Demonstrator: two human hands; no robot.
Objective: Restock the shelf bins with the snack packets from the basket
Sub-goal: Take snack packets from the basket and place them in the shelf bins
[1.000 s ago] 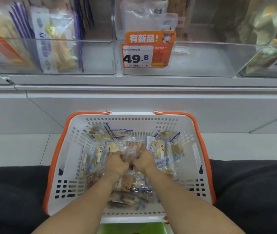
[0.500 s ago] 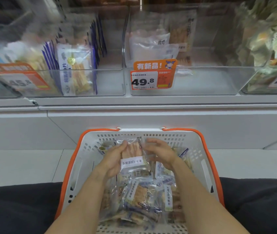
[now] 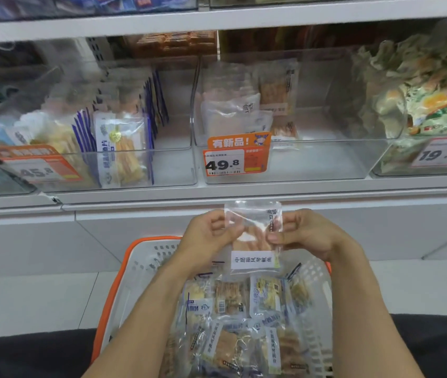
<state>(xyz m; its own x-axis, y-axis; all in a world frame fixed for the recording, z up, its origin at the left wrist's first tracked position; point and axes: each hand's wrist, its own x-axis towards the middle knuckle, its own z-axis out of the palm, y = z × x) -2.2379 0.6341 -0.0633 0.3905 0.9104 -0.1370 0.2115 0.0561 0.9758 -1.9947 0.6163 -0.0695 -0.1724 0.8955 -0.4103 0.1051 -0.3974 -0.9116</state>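
At the far left of the shelf, a clear bin (image 3: pixel 124 170) carries an orange tag reading 45.8 (image 3: pixel 38 170) and holds blue-edged packets standing upright on edge, their faces turned toward the camera. Just right of it, the middle bin (image 3: pixel 326 165) has a price tag reading 49.8 (image 3: pixel 237 156) clipped to its front wall; a few pale, clear packets lean upright toward its back left, and much of its floor to the right is bare. Below the shelf edge, the left hand (image 3: pixel 206 238) has its fingers curled and pinches the left edge of a clear snack packet (image 3: pixel 253 238). The packet is held upright above the far rim of the basket, its long axis running vertically, its sealed top pointing up toward the middle bin and its white label strip near the bottom, with the printed face toward the camera. Tan pieces show through the film in its lower half. The right hand (image 3: pixel 307 233) pinches the packet's right edge with thumb and curled fingers, level with the left. Beneath both forearms sits the white basket (image 3: pixel 140 271) with orange rim, filled with more packets (image 3: pixel 233 323) lying flat and overlapping in mixed directions. At the far right of the shelf, a bin (image 3: pixel 388 159) tagged 19.8 (image 3: pixel 441 152) is heaped with green and yellow wrapped snacks.
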